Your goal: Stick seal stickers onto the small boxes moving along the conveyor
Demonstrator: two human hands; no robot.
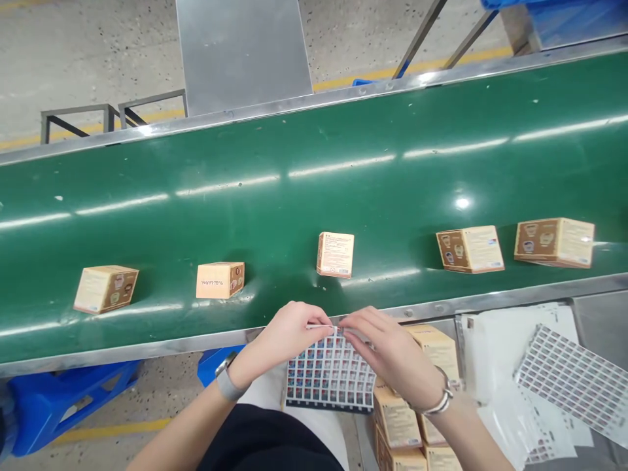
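A sheet of small printed stickers (328, 376) lies in front of my body, its top close to the conveyor's near rail. My left hand (297, 330) pinches the top edge of this sheet between thumb and fingers. Beside it, my right hand (385, 343) is closed, thumb and fingertips together at the sheet's top right part. Whatever sits between those right fingertips is too small to make out. Just beyond both hands, a small tan and brown box (335, 254) rests on the green conveyor belt (275, 216).
More boxes stand on the belt, including one at left (105, 288) and one at right (470, 249). Stacked boxes (400, 418) are beside my right forearm. Another sticker sheet (574, 376) lies on white sheets at right. A metal rail (196, 341) edges the belt; a blue stool (63, 405) stands lower left.
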